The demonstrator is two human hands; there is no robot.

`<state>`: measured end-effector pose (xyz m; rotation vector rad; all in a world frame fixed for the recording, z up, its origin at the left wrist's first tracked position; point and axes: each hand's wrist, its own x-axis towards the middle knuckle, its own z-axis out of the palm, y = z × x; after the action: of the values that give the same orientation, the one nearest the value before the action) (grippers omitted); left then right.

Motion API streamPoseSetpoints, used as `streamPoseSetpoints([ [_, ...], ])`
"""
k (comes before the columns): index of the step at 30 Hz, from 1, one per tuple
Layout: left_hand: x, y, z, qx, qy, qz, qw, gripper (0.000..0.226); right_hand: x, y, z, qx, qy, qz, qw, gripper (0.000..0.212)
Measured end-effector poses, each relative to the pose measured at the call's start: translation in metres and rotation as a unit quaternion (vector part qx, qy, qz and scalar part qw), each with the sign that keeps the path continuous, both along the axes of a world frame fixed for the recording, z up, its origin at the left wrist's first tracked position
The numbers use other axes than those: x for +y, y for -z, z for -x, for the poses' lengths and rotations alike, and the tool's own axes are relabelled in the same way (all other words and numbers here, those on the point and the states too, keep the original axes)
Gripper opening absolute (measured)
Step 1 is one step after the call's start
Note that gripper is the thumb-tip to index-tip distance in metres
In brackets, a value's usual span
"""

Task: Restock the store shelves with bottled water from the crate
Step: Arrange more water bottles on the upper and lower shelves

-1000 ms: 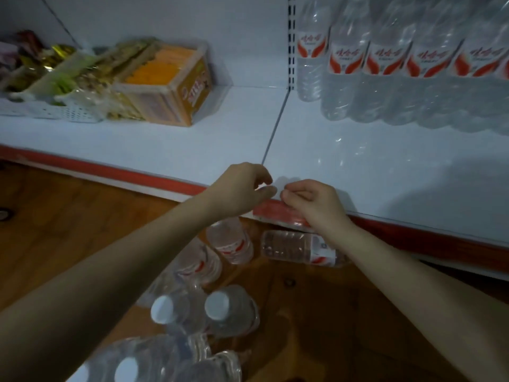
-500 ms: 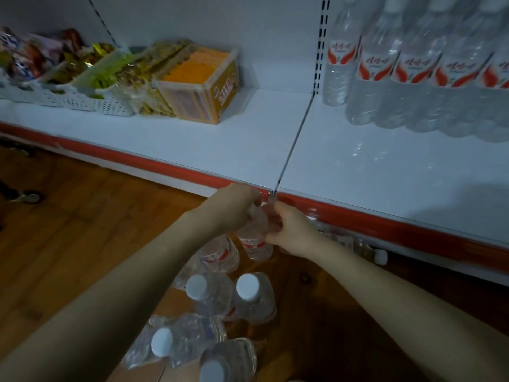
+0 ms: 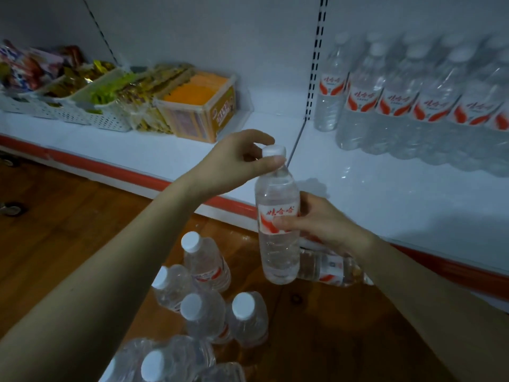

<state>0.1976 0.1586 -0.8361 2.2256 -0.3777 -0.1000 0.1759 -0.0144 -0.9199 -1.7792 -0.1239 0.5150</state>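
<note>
A clear water bottle (image 3: 277, 197) with a red and white label and a white cap is held upright in front of the shelf edge. My left hand (image 3: 237, 158) pinches it at the neck just under the cap. My right hand (image 3: 322, 224) grips its body at the label. Several more bottles (image 3: 205, 315) stand on the wooden floor below, and one bottle (image 3: 327, 267) lies on its side under the shelf. Rows of the same bottles (image 3: 407, 106) stand at the back right of the white shelf (image 3: 385, 194).
The shelf has a red front strip (image 3: 132, 173) and a seam between two boards. At the back left stand white baskets (image 3: 91, 117) of snack packets and an orange-lidded tub (image 3: 201, 108). Bare shelf surface lies in front of the bottle rows.
Both hands dropped from the shelf edge to the bottles on the floor, took hold of one and raised it upright to shelf height. The view shifted left and up.
</note>
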Motion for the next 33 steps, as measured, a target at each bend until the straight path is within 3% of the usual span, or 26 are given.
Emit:
streamPoseSetpoints([
  [3,-0.002,0.016,-0.001,0.060,-0.018,0.088,0.994,0.065,-0.014,-0.016,-0.007,0.003,0.053,-0.029,0.998,0.075],
  [7,-0.013,0.041,-0.002,0.138,0.043,0.080,0.986,0.092,-0.029,-0.038,-0.022,-0.029,0.106,-0.057,0.992,0.060],
  [12,-0.039,0.050,-0.018,0.084,0.049,0.103,0.990,0.069,-0.037,-0.059,-0.040,-0.072,0.122,-0.059,0.988,0.069],
  [15,-0.042,0.051,-0.031,0.071,0.037,0.139,0.987,0.061,-0.044,-0.061,-0.047,-0.079,0.117,-0.090,0.986,0.062],
  [19,-0.042,0.057,-0.055,0.066,0.018,0.181,0.981,0.064,-0.061,-0.044,-0.057,-0.072,0.092,0.027,0.993,0.066],
  [21,-0.045,0.064,-0.069,0.061,0.017,0.193,0.979,0.066,-0.063,-0.033,-0.064,-0.057,0.074,0.083,0.992,0.053],
  [24,-0.054,0.076,-0.087,0.039,0.032,0.193,0.980,0.066,-0.059,-0.019,-0.080,-0.110,0.066,0.127,0.983,0.037],
  [33,-0.085,0.106,-0.140,0.020,0.064,0.171,0.983,0.068,-0.064,0.020,-0.122,-0.139,0.158,0.078,0.975,0.043],
])
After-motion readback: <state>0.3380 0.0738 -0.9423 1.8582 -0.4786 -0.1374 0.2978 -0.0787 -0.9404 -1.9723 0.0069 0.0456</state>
